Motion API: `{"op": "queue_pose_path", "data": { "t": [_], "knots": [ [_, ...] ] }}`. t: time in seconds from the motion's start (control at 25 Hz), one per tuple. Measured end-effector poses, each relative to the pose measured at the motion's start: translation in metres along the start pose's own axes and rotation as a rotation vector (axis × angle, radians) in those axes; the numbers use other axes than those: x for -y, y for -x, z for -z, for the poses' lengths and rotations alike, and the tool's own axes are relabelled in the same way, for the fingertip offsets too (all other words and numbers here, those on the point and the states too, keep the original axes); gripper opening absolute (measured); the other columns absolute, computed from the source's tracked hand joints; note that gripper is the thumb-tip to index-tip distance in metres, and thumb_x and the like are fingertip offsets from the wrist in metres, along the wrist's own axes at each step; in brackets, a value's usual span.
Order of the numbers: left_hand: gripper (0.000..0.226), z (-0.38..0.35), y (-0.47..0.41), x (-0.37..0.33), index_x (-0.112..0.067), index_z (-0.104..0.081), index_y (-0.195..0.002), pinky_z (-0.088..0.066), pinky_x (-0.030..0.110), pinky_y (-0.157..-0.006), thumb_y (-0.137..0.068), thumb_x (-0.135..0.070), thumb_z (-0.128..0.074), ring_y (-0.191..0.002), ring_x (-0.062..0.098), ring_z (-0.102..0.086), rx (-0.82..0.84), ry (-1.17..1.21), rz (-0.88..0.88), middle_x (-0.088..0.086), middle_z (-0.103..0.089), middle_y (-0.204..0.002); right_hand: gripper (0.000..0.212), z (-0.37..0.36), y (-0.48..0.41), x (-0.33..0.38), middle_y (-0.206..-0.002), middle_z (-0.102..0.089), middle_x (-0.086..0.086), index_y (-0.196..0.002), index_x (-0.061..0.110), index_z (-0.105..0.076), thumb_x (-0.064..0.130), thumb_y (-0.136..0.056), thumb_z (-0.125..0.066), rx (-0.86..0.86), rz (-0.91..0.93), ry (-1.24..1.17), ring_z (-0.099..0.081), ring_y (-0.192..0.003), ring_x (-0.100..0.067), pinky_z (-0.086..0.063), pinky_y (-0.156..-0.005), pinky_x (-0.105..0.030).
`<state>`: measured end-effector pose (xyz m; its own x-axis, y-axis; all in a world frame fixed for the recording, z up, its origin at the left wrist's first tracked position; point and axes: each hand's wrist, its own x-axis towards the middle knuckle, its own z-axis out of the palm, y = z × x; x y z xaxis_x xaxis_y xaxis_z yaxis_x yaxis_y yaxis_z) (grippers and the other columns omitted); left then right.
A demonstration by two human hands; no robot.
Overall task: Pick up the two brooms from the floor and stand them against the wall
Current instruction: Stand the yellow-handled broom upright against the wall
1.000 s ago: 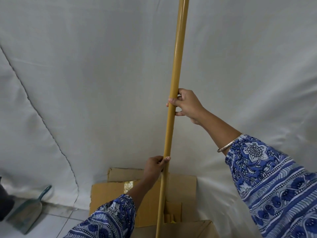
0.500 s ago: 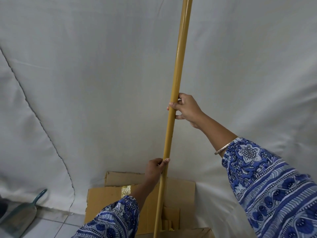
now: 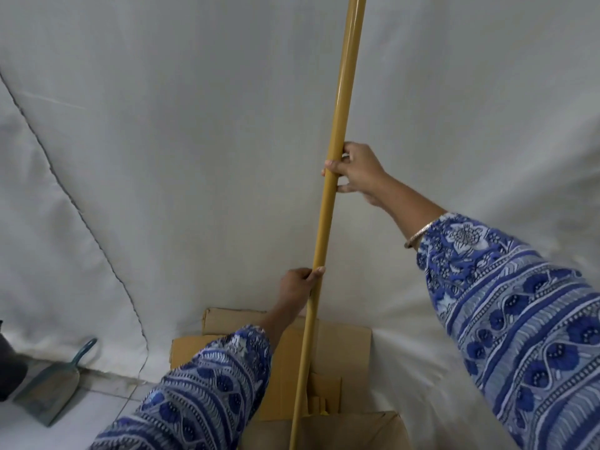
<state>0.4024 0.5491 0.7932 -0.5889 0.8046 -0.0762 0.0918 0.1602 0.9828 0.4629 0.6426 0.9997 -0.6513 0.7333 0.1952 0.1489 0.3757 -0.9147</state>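
Note:
A long yellow-brown broom handle (image 3: 341,102) stands almost upright in front of the wall, which is covered by a white cloth (image 3: 162,157). The top of the handle leans slightly right and leaves the frame, and its head is hidden below the frame. My right hand (image 3: 357,172) grips the handle at mid height. My left hand (image 3: 297,287) holds it lower down, thumb and fingers around the pole. The second broom is not in view.
Flattened cardboard boxes (image 3: 344,345) lean at the foot of the wall behind the handle. A green dustpan (image 3: 52,391) lies on the tiled floor at the lower left, beside a dark object (image 3: 8,368) at the left edge.
The view has shifted slightly. Both hands keep hold of the handle, which stays nearly upright against the cloth-covered wall.

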Motion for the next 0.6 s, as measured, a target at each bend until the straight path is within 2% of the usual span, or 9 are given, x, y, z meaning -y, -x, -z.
{"op": "queue_pose_path", "data": {
  "t": [0.12, 0.2, 0.28, 0.36, 0.48, 0.6],
  "knots": [
    [0.034, -0.004, -0.004, 0.006, -0.003, -0.066, -0.087, -0.05, 0.045, -0.081, -0.087, -0.035, -0.055, -0.08, 0.024, -0.054, 0.01, -0.012, 0.028, 0.016, -0.058, -0.083, 0.028, -0.003, -0.001, -0.011, -0.101, -0.06, -0.015, -0.117, 0.001, -0.051, 0.007, -0.09, -0.054, -0.017, -0.013, 0.023, -0.065, -0.102, -0.027, -0.055, -0.08, -0.044],
    [0.034, -0.006, -0.007, 0.009, -0.002, -0.065, -0.086, -0.05, 0.044, -0.08, -0.087, -0.035, -0.055, -0.08, 0.024, -0.053, 0.007, 0.001, 0.034, 0.016, -0.057, -0.082, 0.027, -0.005, -0.003, -0.017, -0.107, -0.062, -0.02, -0.116, 0.002, -0.052, 0.008, -0.09, -0.055, -0.059, -0.005, 0.021, -0.065, -0.098, -0.026, -0.055, -0.078, -0.042],
    [0.034, -0.006, -0.01, 0.008, -0.003, -0.064, -0.084, -0.05, 0.044, -0.08, -0.088, -0.036, -0.055, -0.08, 0.024, -0.053, 0.013, -0.001, 0.028, 0.016, -0.057, -0.082, 0.028, -0.003, -0.008, -0.018, -0.109, -0.062, -0.019, -0.117, 0.002, -0.052, 0.008, -0.089, -0.056, -0.053, -0.012, 0.007, -0.064, -0.095, -0.024, -0.055, -0.081, -0.045],
    [0.032, -0.004, -0.011, 0.009, -0.004, -0.062, -0.083, -0.052, 0.048, -0.084, -0.088, -0.035, -0.054, -0.08, 0.024, -0.054, 0.023, -0.025, 0.045, 0.016, -0.057, -0.083, 0.029, -0.001, -0.013, -0.019, -0.106, -0.062, -0.016, -0.117, 0.002, -0.053, 0.007, -0.089, -0.057, -0.012, -0.056, 0.001, -0.065, -0.1, -0.025, -0.055, -0.086, -0.049],
    [0.029, -0.006, -0.01, 0.013, -0.006, -0.057, -0.081, -0.046, 0.039, -0.074, -0.09, -0.034, -0.052, -0.079, 0.023, -0.051, 0.013, -0.024, 0.069, 0.015, -0.053, -0.082, 0.031, -0.006, -0.013, -0.029, -0.119, -0.06, -0.021, -0.118, -0.001, -0.053, 0.006, -0.088, -0.058, -0.015, -0.111, 0.0, -0.061, -0.111, -0.03, -0.053, -0.092, -0.048],
    [0.027, -0.005, -0.013, 0.013, -0.007, -0.053, -0.078, -0.04, 0.032, -0.065, -0.091, -0.03, -0.051, -0.065, 0.019, -0.045, -0.023, -0.079, 0.065, 0.008, -0.047, -0.069, 0.03, -0.013, -0.016, -0.037, -0.123, -0.059, -0.024, -0.116, -0.005, -0.055, 0.003, -0.087, -0.058, -0.034, -0.123, -0.03, -0.058, -0.114, -0.033, -0.051, -0.095, -0.045]
  ]
}}
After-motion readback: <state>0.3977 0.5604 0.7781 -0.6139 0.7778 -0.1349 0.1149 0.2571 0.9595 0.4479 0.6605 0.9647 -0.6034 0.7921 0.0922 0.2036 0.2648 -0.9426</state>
